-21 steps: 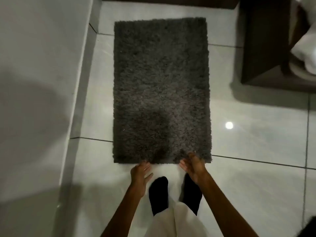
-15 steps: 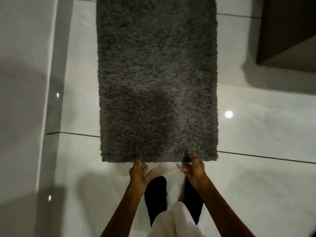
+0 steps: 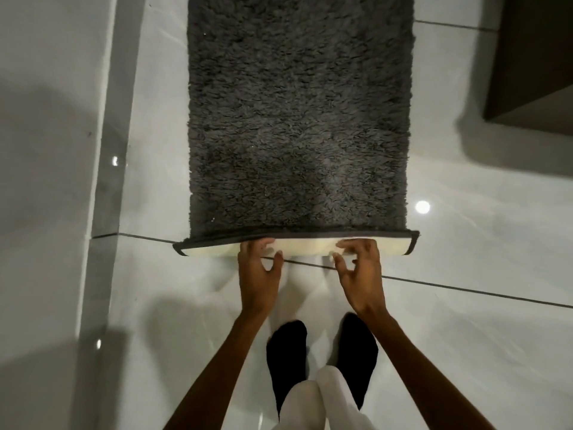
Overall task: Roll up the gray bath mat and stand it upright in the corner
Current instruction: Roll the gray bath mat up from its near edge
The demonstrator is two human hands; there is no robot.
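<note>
The gray shaggy bath mat (image 3: 297, 119) lies flat on the glossy white tile floor, running away from me. Its near edge is folded up and over, showing a strip of cream backing (image 3: 307, 247) with a dark hem. My left hand (image 3: 259, 274) grips that folded edge left of centre, fingers curled over the backing. My right hand (image 3: 361, 271) holds the same edge right of centre, fingertips on the cream strip. The mat's far end runs out of view at the top.
A pale wall with a grey skirting (image 3: 111, 169) runs along the left, close to the mat. A dark cabinet (image 3: 533, 63) stands at the upper right. My feet in black socks (image 3: 288, 364) stand just behind my hands.
Both hands have lifted the mat's near edge and turned it over, exposing the cream underside. The view has also come closer to the floor.
</note>
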